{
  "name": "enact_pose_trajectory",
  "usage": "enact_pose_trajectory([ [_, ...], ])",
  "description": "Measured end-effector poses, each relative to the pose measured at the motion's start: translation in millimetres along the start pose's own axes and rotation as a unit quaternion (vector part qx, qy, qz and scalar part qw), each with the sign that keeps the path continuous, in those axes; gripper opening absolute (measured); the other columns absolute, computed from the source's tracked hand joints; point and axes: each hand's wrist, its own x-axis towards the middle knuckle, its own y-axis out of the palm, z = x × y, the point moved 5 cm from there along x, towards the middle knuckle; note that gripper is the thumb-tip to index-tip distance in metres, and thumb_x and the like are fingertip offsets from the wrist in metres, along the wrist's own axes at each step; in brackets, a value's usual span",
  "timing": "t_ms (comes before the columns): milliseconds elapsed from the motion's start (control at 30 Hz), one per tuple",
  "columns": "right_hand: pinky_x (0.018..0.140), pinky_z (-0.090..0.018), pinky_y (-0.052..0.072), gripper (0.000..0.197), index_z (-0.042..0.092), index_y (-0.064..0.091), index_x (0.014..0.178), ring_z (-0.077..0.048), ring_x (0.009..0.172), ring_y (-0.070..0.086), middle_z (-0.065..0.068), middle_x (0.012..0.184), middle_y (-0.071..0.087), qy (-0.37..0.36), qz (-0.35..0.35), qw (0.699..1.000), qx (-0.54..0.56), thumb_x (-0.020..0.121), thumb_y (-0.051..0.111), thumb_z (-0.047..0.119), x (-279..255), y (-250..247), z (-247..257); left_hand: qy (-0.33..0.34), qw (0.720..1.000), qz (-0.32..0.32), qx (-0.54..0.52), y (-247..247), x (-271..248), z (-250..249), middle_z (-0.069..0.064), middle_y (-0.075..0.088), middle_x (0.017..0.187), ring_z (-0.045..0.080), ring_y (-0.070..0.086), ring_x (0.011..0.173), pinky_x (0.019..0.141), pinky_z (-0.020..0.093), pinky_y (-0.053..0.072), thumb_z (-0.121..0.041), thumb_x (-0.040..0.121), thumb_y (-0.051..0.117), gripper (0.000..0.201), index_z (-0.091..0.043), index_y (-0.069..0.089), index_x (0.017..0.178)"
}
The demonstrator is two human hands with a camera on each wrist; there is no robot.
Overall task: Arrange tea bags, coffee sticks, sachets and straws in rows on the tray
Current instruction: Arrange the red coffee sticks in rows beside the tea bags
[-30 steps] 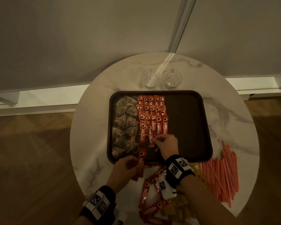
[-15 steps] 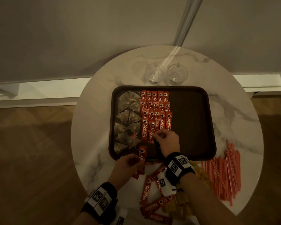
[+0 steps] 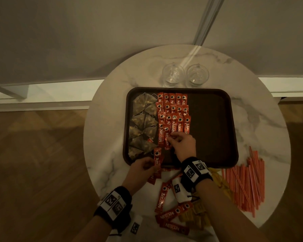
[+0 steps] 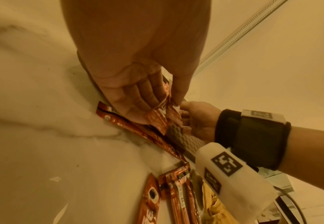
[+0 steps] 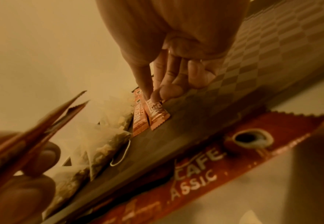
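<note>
A dark brown tray (image 3: 217,130) holds a column of tea bags (image 3: 143,123) on its left. Beside them lie rows of red coffee sticks (image 3: 175,109). My right hand (image 3: 172,137) is over the tray's near middle. Its thumb and forefinger pinch a coffee stick (image 5: 157,112) that lies flat beside another stick in the nearest row. At the tray's near edge my left hand (image 3: 151,165) grips a couple of coffee sticks (image 3: 157,159), which point away from me. The left wrist view shows the held sticks (image 4: 160,119) between thumb and fingers.
Loose coffee sticks (image 3: 162,198) and yellow sachets (image 3: 196,219) lie on the round marble table (image 3: 105,137) near me. A pile of red straws (image 3: 245,179) lies at the right. Two glasses (image 3: 173,75) stand behind the tray. The tray's right half is bare.
My right hand has slid its pinched stick slightly farther into the tray, against the row. My left hand has kept its sticks at the near edge. The head view has shifted.
</note>
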Motion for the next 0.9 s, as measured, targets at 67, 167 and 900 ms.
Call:
enact_pose_trajectory([
  [67,0.073,-0.039,0.06,0.019,0.029,0.067,0.102,-0.009,0.08,0.065,0.007,0.084,0.066,0.0,-0.004,1.0,-0.002,0.084,0.073,0.03,0,-1,0,0.004,1.0,-0.004,-0.001,-1,-1,-2,-0.006,0.071,0.095,-0.001,0.068,0.077,0.063,0.013,0.05,-0.024,0.094,0.06,0.006,-0.024,0.065,0.097],
  [167,0.07,-0.039,0.06,0.014,0.031,0.065,0.092,-0.01,0.075,0.065,0.007,0.081,0.065,-0.003,-0.001,1.0,-0.021,0.083,0.075,0.032,-3,-1,-1,0.007,1.0,-0.009,-0.003,-3,-1,-4,-0.007,0.07,0.094,-0.002,0.068,0.075,0.062,0.012,0.05,-0.024,0.095,0.06,0.006,-0.024,0.064,0.098],
  [900,0.057,-0.023,0.049,0.026,0.01,0.07,0.085,-0.015,0.052,0.053,-0.005,0.068,0.065,-0.035,0.118,0.983,0.135,0.094,0.059,0.032,-60,-28,30,0.04,0.988,-0.044,-0.146,3,10,-32,0.003,0.071,0.105,0.016,0.07,0.094,0.082,0.034,0.059,-0.018,0.09,0.065,0.016,-0.015,0.061,0.105],
])
